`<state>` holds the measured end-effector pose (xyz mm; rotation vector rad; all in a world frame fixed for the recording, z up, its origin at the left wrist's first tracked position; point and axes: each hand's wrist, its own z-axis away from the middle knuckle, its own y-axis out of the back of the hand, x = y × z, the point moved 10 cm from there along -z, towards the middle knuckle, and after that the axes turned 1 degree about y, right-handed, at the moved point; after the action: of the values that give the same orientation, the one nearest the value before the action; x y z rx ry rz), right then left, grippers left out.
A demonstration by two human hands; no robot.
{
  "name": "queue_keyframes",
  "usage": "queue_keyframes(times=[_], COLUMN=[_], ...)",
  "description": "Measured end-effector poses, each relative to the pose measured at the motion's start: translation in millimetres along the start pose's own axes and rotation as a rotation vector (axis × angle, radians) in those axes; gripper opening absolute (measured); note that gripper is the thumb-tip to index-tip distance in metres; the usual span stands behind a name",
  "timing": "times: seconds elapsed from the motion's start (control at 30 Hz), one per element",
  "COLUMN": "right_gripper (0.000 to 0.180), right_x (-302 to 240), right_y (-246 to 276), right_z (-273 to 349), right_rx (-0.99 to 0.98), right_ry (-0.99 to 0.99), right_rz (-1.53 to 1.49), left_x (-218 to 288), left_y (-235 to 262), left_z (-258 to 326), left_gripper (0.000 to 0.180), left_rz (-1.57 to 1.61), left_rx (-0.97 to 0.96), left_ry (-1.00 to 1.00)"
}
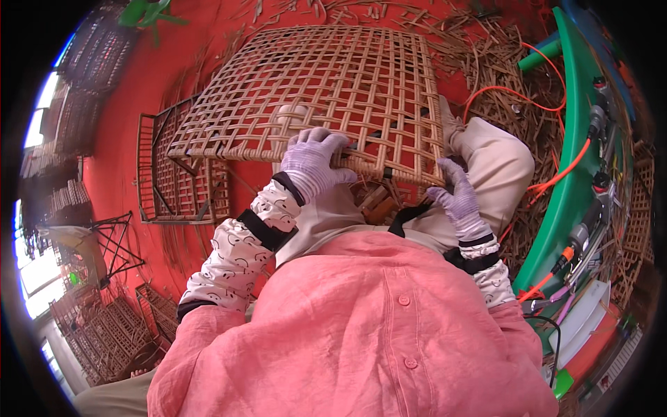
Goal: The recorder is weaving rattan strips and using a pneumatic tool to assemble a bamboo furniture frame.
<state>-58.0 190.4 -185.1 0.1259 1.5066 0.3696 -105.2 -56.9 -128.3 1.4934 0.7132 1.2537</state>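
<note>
A woven rattan panel [326, 97] with an open lattice slants across my lap, its near edge toward me. My left hand [316, 161], in a pale purple striped glove, is closed over that near edge, fingers on top of the weave. At the panel's near right corner is my right hand [458, 197], gloved alike, with the corner between its thumb and fingers. A small dark clip or tie [388, 172] shows on the near edge. White sleeves with black bands cover both forearms. Under the panel, a pale round object [292, 115] shows through the gaps.
Another woven frame [182, 170] lies on the red floor [118, 149] to the left. Loose rattan strips [486, 62] are scattered at the far right. A green bench [571, 132] at right carries air tools [580, 240] with orange hoses [570, 167]. Stacked woven pieces [104, 333] stand lower left.
</note>
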Motion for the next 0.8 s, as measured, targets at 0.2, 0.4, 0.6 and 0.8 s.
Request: queue_keyframes(times=[0.2, 0.4, 0.6, 0.8], right_gripper=[0.041, 0.032, 0.034, 0.031], right_x=[12, 45, 50, 44], right_y=[-17, 12, 5, 34], right_z=[6, 14, 8, 8], right_rx=[-0.054, 0.14, 0.062, 0.411], right_ry=[-0.046, -0.055, -0.13, 0.009], right_rz=[-0.162, -0.086, -0.102, -0.011], left_x=[-4, 0, -124, -108], left_y=[-24, -6, 28, 37], left_z=[-4, 18, 29, 29], left_gripper=[0.045, 0.033, 0.054, 0.043], left_rz=[0.042, 0.08, -0.103, -0.046], left_rx=[-0.463, 0.086, -0.202, -0.016], left_ry=[0.085, -0.125, 0.136, 0.056])
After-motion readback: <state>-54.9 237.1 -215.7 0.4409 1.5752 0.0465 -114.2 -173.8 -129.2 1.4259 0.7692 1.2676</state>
